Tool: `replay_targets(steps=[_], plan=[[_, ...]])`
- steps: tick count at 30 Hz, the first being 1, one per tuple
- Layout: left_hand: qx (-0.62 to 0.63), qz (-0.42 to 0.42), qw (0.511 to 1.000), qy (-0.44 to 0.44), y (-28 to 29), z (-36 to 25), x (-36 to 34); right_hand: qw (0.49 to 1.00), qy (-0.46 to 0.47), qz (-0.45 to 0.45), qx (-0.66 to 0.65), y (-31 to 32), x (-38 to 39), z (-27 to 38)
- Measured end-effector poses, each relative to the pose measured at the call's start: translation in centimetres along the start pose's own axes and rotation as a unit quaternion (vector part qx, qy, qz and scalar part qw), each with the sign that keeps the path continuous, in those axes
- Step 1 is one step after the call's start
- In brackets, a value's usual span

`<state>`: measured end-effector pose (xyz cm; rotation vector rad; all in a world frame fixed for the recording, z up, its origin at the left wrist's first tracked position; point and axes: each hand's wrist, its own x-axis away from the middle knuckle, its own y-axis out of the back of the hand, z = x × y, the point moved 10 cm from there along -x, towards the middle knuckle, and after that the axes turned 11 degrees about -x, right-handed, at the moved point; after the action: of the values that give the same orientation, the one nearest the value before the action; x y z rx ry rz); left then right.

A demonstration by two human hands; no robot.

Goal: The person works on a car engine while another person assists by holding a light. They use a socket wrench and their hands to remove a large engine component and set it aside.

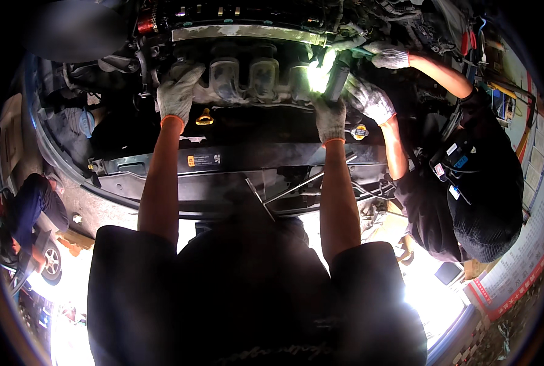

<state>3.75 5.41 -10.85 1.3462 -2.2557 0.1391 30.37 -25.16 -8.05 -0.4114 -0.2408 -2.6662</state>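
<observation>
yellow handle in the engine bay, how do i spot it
In the engine bay, find the grey, lobed manifold between the left hand and right hand. Just below it, right of the left hand, sits the small yellow handle. Unlike the labelled cap past the right hand, it isn't round.

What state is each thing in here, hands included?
Lamp: lit
Manifold: exposed, grimy
Left hand: gloved, at the manifold's left end
Right hand: gloved, against the lamp's lower end, grip unclear
Round cap: apparently closed
Metal bar tool: slanted
Co-worker's hands: both gloved
</observation>
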Motion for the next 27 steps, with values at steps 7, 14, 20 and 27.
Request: replay_targets(steps=[7,14,20,27], plan=[[-0.033,0.004,0.999,0.010,0.0,0.3,-0.1,1.000,-0.021,-0.004,0.003,0.3,-0.1,-0.3],[-0.037,-0.006,0.999,0.003,-0.1,-0.5,0.1,0.999,-0.019,-0.024,0.028,0.9,-0.3,-1.0],[-0.010,0.004,1.000,-0.024,0.0,0.0,-0.1,1.000,-0.011,-0.014,0.011,0.5,0.0,-0.4],[0.032,0.015,0.999,-0.029,-0.2,0.5,-0.5,1.000,-0.012,-0.018,0.003,0.1,0.5,0.7]])
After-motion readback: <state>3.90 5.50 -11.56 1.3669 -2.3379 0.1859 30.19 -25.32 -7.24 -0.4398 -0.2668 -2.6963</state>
